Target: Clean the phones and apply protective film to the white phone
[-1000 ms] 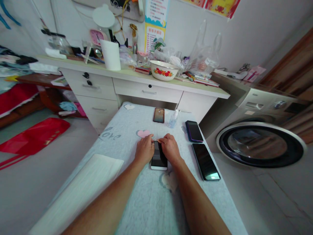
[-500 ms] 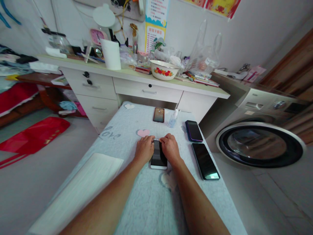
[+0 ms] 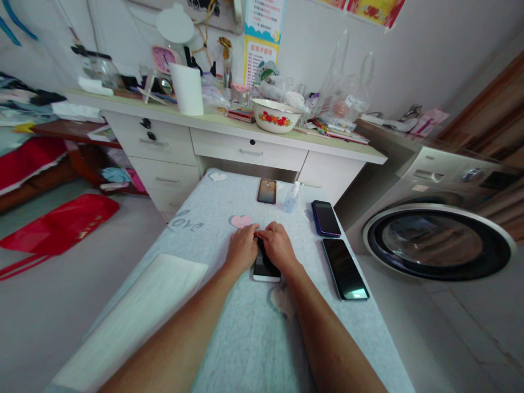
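A white-framed smartphone (image 3: pixel 267 268) with a dark screen lies flat on the cloth-covered table. My left hand (image 3: pixel 243 246) is closed at its upper left edge, with bent fingers against the corner. Across the upper part of the screen rests my right hand (image 3: pixel 279 243), its fingertips pinched together and meeting the left fingertips at the phone's top end. Whatever may be between those right fingertips is too small to make out. To the right are a large dark phone (image 3: pixel 345 269) and a smaller phone with a purple-blue edge (image 3: pixel 326 219).
Beyond my hands stand a clear spray bottle (image 3: pixel 291 197) and a brown phone or case (image 3: pixel 267 191). A folded white cloth or paper (image 3: pixel 135 316) lies at the left. A cluttered desk (image 3: pixel 254 143) borders the far end; a washing machine (image 3: pixel 434 180) stands right.
My right hand has shifted left over the phone's top end, so its fingertips now meet the left ones and cover more screen. The left hand stays nearly still.
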### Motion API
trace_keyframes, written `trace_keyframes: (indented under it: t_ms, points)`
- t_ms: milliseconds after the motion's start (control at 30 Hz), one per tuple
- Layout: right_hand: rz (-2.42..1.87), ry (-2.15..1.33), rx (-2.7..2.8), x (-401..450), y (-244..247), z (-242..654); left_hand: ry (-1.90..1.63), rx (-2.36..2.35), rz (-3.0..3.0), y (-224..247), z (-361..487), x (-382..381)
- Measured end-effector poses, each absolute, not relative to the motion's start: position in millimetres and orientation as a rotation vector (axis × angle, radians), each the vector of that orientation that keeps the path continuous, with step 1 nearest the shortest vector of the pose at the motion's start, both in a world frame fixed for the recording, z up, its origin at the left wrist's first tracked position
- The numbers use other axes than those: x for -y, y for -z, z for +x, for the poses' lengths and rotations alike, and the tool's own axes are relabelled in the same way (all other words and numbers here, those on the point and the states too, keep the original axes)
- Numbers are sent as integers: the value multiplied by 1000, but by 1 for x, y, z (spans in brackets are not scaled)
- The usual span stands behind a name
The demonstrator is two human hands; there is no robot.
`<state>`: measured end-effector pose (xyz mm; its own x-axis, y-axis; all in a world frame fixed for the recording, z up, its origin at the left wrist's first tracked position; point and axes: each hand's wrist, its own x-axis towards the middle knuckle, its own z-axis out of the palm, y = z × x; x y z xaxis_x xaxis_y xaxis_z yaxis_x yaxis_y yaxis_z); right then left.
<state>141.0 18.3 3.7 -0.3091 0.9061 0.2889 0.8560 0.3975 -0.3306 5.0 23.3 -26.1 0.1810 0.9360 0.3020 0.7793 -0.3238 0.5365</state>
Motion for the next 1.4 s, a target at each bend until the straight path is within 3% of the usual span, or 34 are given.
trace_keyframes:
  t_ms: [667,1400]
  points:
    - [-1564,-88,2240,-22,-3,140,-904,-1360,1944,29,-9,-29]
    - [-1122,-486,2514,11,-26,158,-912,-1341,1949,30,-9,-31]
